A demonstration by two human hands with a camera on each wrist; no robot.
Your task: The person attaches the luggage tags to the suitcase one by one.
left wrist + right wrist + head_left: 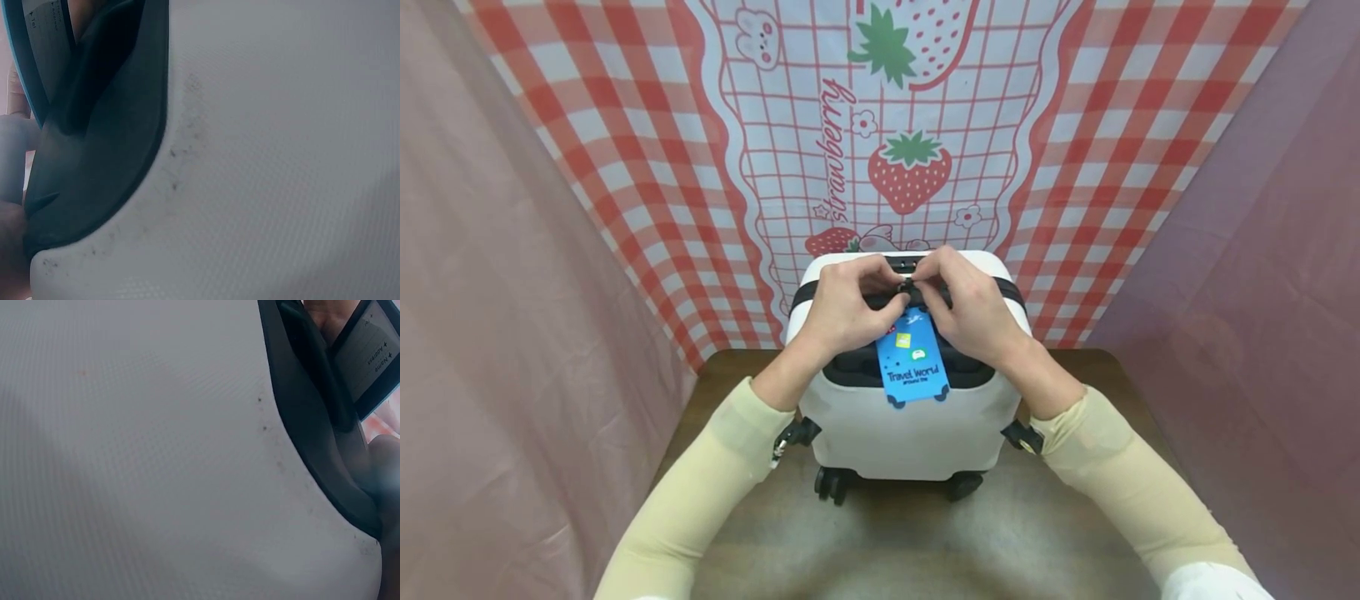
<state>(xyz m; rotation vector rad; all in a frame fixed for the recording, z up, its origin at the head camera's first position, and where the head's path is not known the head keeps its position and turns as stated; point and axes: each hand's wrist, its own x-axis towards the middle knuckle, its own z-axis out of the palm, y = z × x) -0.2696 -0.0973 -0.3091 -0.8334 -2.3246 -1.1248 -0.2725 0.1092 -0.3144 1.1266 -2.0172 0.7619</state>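
A small white suitcase (pixel 913 437) stands upright, a black band (pixel 806 292) running around it near the top. From its black handle area (pixel 850 362) hangs a blue luggage tag (pixel 917 358) printed "Travel World". My left hand (pixel 850 304) and right hand (pixel 976 310) meet just above the tag, below the lock (pixel 902 264). Thumbs and fingertips of both pinch a small black piece (pixel 906 285) there; fingers partly hide it, and I cannot tell its kind. In the right wrist view the tag's back (pixel 370 359) shows a name and address card.
The suitcase's black wheels (pixel 831 483) are on a brown wooden tabletop (pixel 760 542). Behind hangs a strawberry-print checked cloth (pixel 910 175). Pink curtains (pixel 512 333) close in both sides. Dark straps with buckles (pixel 1022 437) show at the wrists.
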